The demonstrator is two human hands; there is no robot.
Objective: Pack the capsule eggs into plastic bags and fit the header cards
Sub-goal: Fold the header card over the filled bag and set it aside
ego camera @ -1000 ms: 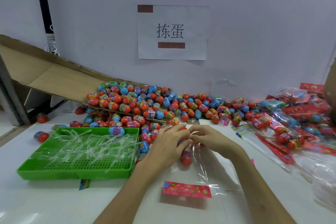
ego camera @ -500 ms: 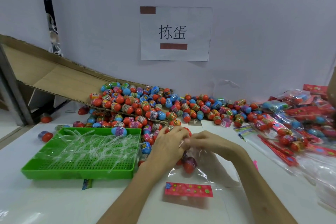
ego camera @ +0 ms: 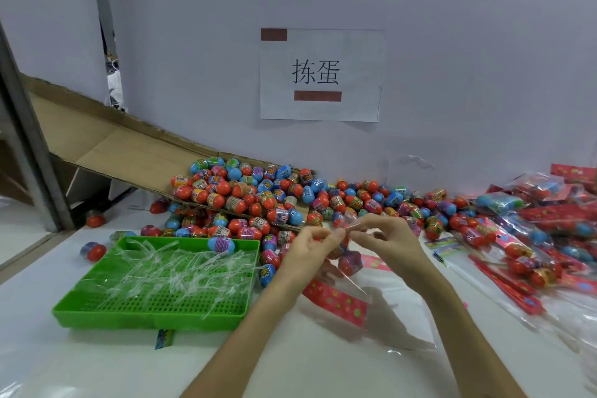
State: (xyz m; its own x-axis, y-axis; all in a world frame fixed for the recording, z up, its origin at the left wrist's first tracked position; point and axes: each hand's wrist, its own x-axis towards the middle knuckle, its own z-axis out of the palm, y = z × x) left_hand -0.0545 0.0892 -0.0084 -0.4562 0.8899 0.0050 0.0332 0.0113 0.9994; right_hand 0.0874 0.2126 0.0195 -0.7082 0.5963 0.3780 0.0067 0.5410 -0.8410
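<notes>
1. Left hand [ego camera: 308,250] and right hand [ego camera: 389,236] are raised over the white tabletop [ego camera: 97,362], fingertips facing each other.
2. Both grips clamped: each hand's thumb and fingers pinch the mouth of the clear plastic bag [ego camera: 357,278].
3. Bag hangs between the hands, with red-and-purple capsule eggs [ego camera: 350,262] inside.
4. Pink dotted header card [ego camera: 336,299] lies flat on the tabletop under the bag, untouched.
5. Loose pile of multicoloured eggs [ego camera: 245,194] sits behind the hands; green perforated plastic tray [ego camera: 151,320] to the left.

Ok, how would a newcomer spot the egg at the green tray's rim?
Find the green tray full of clear strips. At its far rim, near the right corner, sits a blue egg with a purple band. It alone overlaps the tray; the rest lie off it.
</notes>
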